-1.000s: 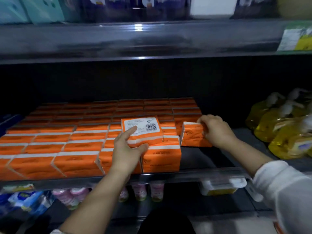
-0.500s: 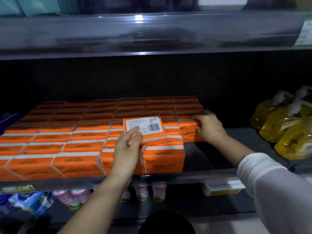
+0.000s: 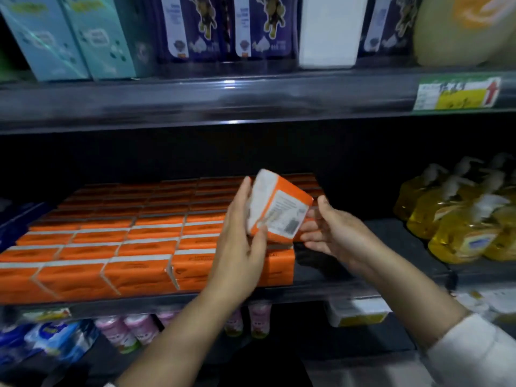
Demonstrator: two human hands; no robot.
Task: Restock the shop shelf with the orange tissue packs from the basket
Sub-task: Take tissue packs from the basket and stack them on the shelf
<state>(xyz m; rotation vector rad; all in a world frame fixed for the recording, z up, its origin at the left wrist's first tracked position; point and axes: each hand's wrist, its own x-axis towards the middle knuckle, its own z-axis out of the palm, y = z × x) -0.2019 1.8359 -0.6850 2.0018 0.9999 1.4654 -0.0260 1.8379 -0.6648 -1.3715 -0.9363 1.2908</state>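
An orange tissue pack with a white barcode label is lifted and tilted above the middle shelf. My left hand grips its left end, fingers and thumb around it. My right hand is at its right side with spread fingers touching its lower right edge. Rows of orange tissue packs fill the shelf's left and middle. No basket is in view.
Yellow pump soap bottles stand on the right of the same shelf, with a bare dark strip between them and the packs. Boxes and purple packs line the upper shelf; pink bottles sit below.
My left hand lifted the labelled pack off the stack and tilted it up. My right hand left the pack at the back right and came to the lifted one. The camera tilted upward.
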